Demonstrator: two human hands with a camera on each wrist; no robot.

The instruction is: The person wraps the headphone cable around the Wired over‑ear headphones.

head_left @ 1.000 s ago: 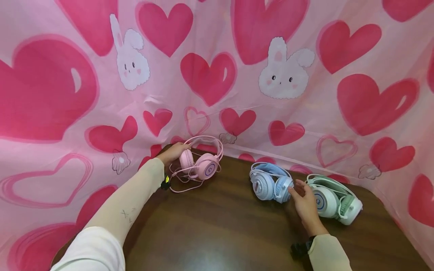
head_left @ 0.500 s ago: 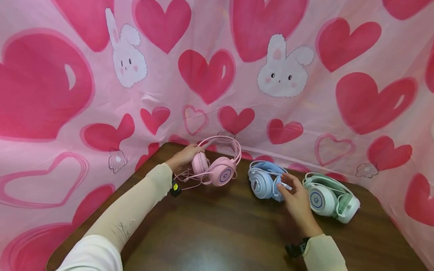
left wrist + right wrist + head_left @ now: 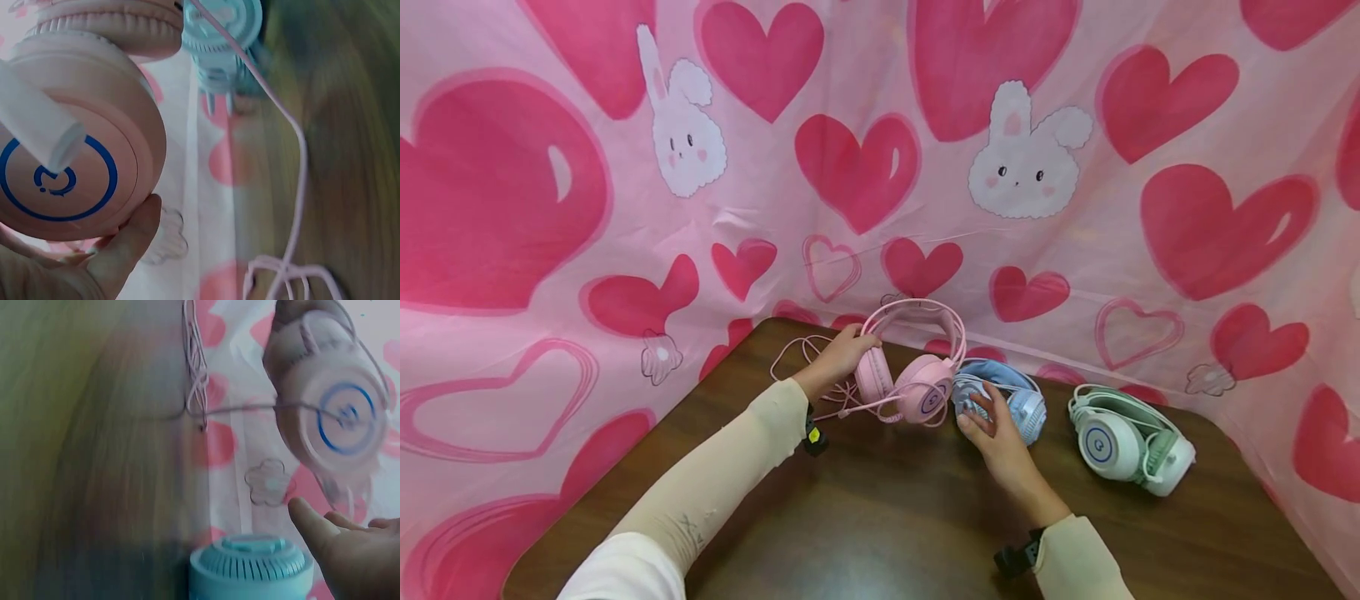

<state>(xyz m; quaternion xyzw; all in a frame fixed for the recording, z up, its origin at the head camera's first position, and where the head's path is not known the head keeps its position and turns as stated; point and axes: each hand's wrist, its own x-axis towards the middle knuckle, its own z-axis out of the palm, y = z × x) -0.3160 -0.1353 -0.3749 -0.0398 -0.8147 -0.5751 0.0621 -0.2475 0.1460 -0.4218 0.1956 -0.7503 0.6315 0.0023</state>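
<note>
My left hand (image 3: 838,360) grips the pink headphones (image 3: 921,387) at the near-left ear cup and band, holding them raised at the back of the table. In the left wrist view the thumb lies against the pink ear cup (image 3: 125,137). My right hand (image 3: 1006,450), fingers parted and holding nothing, hovers before the light-blue headphones (image 3: 1028,410) and hides part of them. The right wrist view has the right hand (image 3: 359,559) apart from the pink ear cup (image 3: 312,425), with a blue ear cup (image 3: 250,569) below.
White-and-green headphones (image 3: 1108,450) lie on the brown wooden table (image 3: 865,517) at the right. A loose pink cable (image 3: 805,342) trails on the table behind my left hand. A pink heart-patterned cloth (image 3: 857,275) closes off the back and sides.
My left hand has carried the pink headphones rightward, close to the blue ones, with the cable trailing. My right hand has moved left, from between the blue and green headphones to before the blue ones.
</note>
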